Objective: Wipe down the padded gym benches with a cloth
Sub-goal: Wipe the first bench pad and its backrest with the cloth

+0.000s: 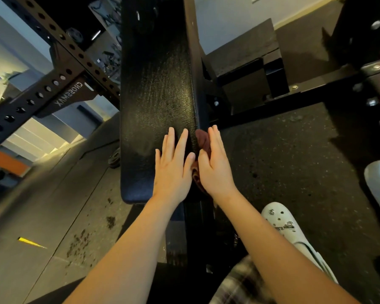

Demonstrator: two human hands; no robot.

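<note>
Padded bench (158,84): black, textured, running lengthwise away from me. My left hand (173,170) lies flat on its top surface near the right edge, fingers straight and slightly spread. My right hand (215,170) is also flat, fingers straight, pressing the cloth (201,138) against the bench's right side. The cloth is dark reddish-brown and shows only between the two hands. The hands are close together, not gripping. A white clog (281,222) stands on the speckled rubber floor (283,161) at right. A perforated rack (53,84) is at left.

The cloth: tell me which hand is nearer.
Right. The right hand presses the cloth against the side of the bench pad; the left hand lies flat on top, alongside.
</note>
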